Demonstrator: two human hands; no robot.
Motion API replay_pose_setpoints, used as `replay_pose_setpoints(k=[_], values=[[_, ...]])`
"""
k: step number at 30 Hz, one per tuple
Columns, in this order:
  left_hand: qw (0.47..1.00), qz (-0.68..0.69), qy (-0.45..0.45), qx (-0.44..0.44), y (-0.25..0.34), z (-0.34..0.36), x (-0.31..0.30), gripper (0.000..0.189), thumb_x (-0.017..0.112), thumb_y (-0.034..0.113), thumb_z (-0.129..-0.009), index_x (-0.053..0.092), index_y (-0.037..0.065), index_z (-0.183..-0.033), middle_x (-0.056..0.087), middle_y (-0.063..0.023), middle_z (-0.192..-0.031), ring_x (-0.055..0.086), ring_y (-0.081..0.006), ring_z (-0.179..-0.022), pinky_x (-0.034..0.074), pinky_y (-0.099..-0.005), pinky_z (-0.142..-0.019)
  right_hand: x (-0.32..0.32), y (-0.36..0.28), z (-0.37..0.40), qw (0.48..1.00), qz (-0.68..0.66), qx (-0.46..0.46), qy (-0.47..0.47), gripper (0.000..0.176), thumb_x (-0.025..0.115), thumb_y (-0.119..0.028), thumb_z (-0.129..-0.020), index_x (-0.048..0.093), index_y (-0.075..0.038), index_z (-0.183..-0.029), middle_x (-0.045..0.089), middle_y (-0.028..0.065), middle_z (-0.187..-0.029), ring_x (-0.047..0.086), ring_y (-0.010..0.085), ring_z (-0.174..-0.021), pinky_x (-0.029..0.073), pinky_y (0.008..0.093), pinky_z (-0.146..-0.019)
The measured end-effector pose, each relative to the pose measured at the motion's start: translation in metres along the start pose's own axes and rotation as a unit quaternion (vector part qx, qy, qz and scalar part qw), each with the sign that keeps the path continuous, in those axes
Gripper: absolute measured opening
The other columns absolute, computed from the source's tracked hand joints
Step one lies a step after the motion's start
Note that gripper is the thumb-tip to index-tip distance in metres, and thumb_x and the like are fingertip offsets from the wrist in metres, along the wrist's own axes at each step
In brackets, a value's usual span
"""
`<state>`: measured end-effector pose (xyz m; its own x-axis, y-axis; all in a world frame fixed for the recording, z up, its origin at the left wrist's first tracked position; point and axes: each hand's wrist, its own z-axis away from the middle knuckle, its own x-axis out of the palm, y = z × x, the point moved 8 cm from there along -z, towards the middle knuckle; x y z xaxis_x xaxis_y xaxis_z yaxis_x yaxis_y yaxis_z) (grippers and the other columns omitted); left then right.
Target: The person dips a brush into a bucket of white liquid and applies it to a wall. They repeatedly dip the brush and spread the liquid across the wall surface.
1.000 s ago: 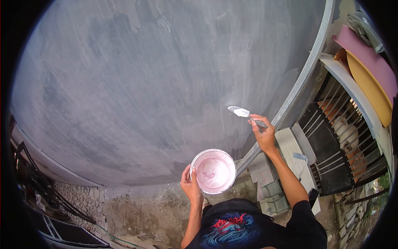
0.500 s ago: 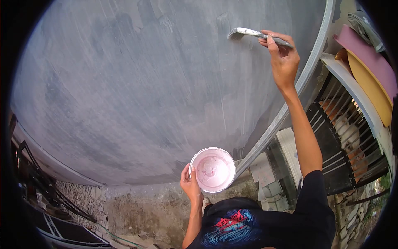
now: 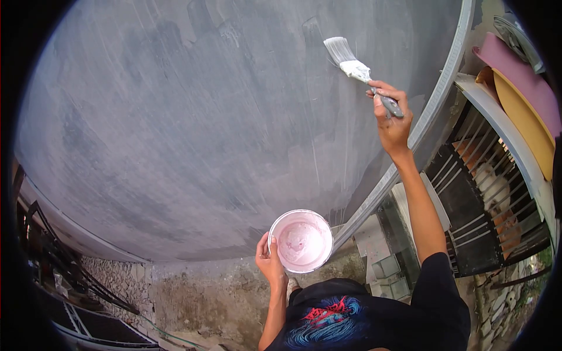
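My right hand [image 3: 393, 120] is closed round the grey handle of a paintbrush [image 3: 355, 69], whose ferrule is coated in white paint. The brush points up and left, its bristles over the grey wall [image 3: 222, 128], which carries streaks of paler paint. Down at the wall's lower edge, my left hand [image 3: 270, 257] grips the rim of a round paint tub [image 3: 300, 241], thumb inside and fingers outside. Pale pink paint coats the inside of the tub, with a small pool at the bottom.
A pale ridged trim strip [image 3: 404, 153] edges the wall on the right. Beyond it stands a barred cage [image 3: 468, 193] with a white animal inside, and pink [image 3: 521, 76] and yellow basins [image 3: 523, 117] above. Tiles [image 3: 386, 267] lie on the ground. Dark metal frames [image 3: 88, 319] stand at lower left.
My right hand has moved down and slightly left. The brush has turned from nearly level to a diagonal, its broad bristle side now showing. My left hand and the tub have barely shifted.
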<state>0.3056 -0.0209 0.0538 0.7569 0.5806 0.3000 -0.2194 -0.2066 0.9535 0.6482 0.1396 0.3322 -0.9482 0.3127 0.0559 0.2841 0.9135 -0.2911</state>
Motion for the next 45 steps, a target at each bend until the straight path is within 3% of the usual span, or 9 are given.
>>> replay_pose_setpoints(k=[6,11,19,32,35,37,41,43,45], values=[[1.000,-0.019,-0.007,0.004,-0.004,-0.001,0.003,0.037,0.063,0.011,-0.095,0.054,-0.008,-0.126,0.066,-0.0159,-0.115,0.063,-0.0177,-0.103,0.050,-0.0295,-0.091,-0.019,0.030,0.114,0.997,0.021,0.072,-0.019,0.019,0.062,-0.016,-0.095,0.052,-0.003,-0.104,0.067,0.0143,-0.111,0.068,0.0203,-0.089,0.055,0.0320,-0.079],[1.000,-0.020,-0.024,0.001,0.001,0.004,0.014,0.037,0.063,0.011,-0.095,0.054,-0.008,-0.126,0.065,-0.0162,-0.116,0.064,-0.0177,-0.103,0.050,-0.0293,-0.091,-0.043,0.061,0.193,0.967,0.024,0.246,-0.059,0.016,0.062,-0.008,-0.093,0.052,0.000,-0.103,0.067,0.0142,-0.110,0.068,0.0187,-0.088,0.055,0.0308,-0.078],[0.999,-0.025,-0.036,-0.002,-0.008,0.009,0.014,0.038,0.063,0.011,-0.095,0.054,-0.008,-0.127,0.065,-0.0167,-0.117,0.064,-0.0181,-0.104,0.050,-0.0294,-0.091,-0.041,0.050,0.180,0.954,-0.017,0.294,-0.064,0.014,0.061,-0.004,-0.093,0.054,0.000,-0.104,0.068,0.0139,-0.109,0.069,0.0196,-0.091,0.055,0.0308,-0.080],[0.999,-0.026,0.012,0.023,0.003,0.011,-0.010,0.037,0.063,0.011,-0.095,0.055,-0.008,-0.126,0.065,-0.0150,-0.115,0.063,-0.0173,-0.103,0.050,-0.0291,-0.091,0.013,-0.022,-0.093,0.997,-0.070,-0.022,-0.005,0.021,0.063,-0.020,-0.096,0.061,-0.001,-0.105,0.071,0.0106,-0.103,0.071,0.0184,-0.090,0.057,0.0282,-0.084],[0.999,-0.027,0.019,0.028,0.003,0.010,-0.012,0.038,0.063,0.011,-0.095,0.055,-0.007,-0.126,0.065,-0.0154,-0.116,0.063,-0.0174,-0.103,0.050,-0.0292,-0.091,0.018,-0.049,-0.126,0.991,-0.083,-0.109,-0.009,0.017,0.058,-0.012,-0.098,0.055,0.002,-0.107,0.067,0.0177,-0.110,0.069,0.0205,-0.093,0.057,0.0316,-0.088],[0.999,-0.027,0.020,0.026,0.003,0.010,-0.012,0.038,0.063,0.011,-0.095,0.054,-0.007,-0.126,0.065,-0.0158,-0.116,0.063,-0.0174,-0.104,0.050,-0.0292,-0.091,0.015,-0.061,-0.139,0.964,-0.230,-0.118,0.065,0.019,0.072,-0.008,-0.088,0.067,0.002,-0.103,0.071,0.0113,-0.104,0.070,0.0193,-0.092,0.058,0.0309,-0.083],[0.999,-0.022,0.024,0.018,0.003,0.009,-0.011,0.038,0.063,0.010,-0.094,0.054,-0.007,-0.127,0.065,-0.0170,-0.117,0.063,-0.0178,-0.104,0.050,-0.0292,-0.090,0.023,-0.073,-0.126,0.963,-0.211,-0.150,0.076,0.017,0.068,-0.008,-0.091,0.067,0.004,-0.102,0.070,0.0094,-0.105,0.068,0.0155,-0.091,0.058,0.0292,-0.085],[0.999,-0.018,0.026,0.015,-0.001,0.008,-0.013,0.038,0.063,0.010,-0.094,0.054,-0.007,-0.127,0.065,-0.0172,-0.117,0.064,-0.0179,-0.103,0.050,-0.0292,-0.090,0.043,-0.041,-0.093,0.986,-0.091,-0.142,-0.011,0.020,0.064,-0.020,-0.095,0.057,-0.004,-0.104,0.071,0.0084,-0.106,0.071,0.0198,-0.089,0.057,0.0276,-0.081],[0.999,-0.012,0.027,0.013,-0.004,0.006,-0.013,0.037,0.063,0.010,-0.094,0.054,-0.007,-0.127,0.065,-0.0174,-0.117,0.064,-0.0180,-0.103,0.050,-0.0291,-0.090,0.056,-0.036,-0.052,0.991,-0.004,-0.123,-0.058,0.020,0.064,-0.018,-0.094,0.054,-0.006,-0.106,0.070,0.0083,-0.110,0.070,0.0213,-0.092,0.057,0.0291,-0.080]])
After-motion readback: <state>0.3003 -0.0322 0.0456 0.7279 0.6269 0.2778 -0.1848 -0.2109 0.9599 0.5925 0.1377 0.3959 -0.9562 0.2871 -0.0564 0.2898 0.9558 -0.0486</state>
